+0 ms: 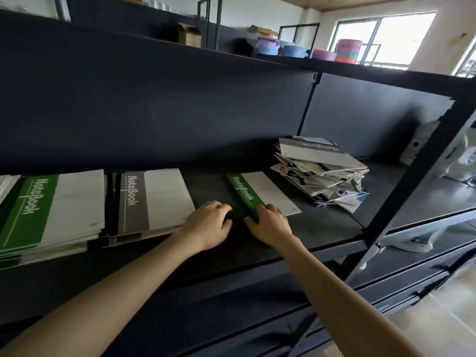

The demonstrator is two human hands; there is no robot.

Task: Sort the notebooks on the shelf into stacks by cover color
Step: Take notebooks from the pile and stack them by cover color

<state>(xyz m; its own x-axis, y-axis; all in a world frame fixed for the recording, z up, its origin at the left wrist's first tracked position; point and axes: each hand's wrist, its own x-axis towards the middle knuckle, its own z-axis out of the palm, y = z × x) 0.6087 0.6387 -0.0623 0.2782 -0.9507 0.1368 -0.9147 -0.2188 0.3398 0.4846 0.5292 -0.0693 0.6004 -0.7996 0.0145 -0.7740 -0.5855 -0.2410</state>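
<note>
The dark metal shelf (322, 228) carries a green-banded stack (51, 210) at far left, cut off by the frame edge, and a brown-banded stack (154, 199) beside it. At right is a jumbled heap (322, 176) of unsorted notebooks, its cover colours hard to make out. Between them a single green notebook (265, 191) lies flat. The right hand (270, 224) grips its near end, fingers curled over the spine corner. It likely needs carrying past the brown stack to the green one. The left hand (208, 225) rests alongside, fingers loosely curled on nothing visible.

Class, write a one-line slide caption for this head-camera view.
Right hand grips a green notebook on the shelf, left hand beside it; green stack and brown stack left, jumbled pile right.
</note>
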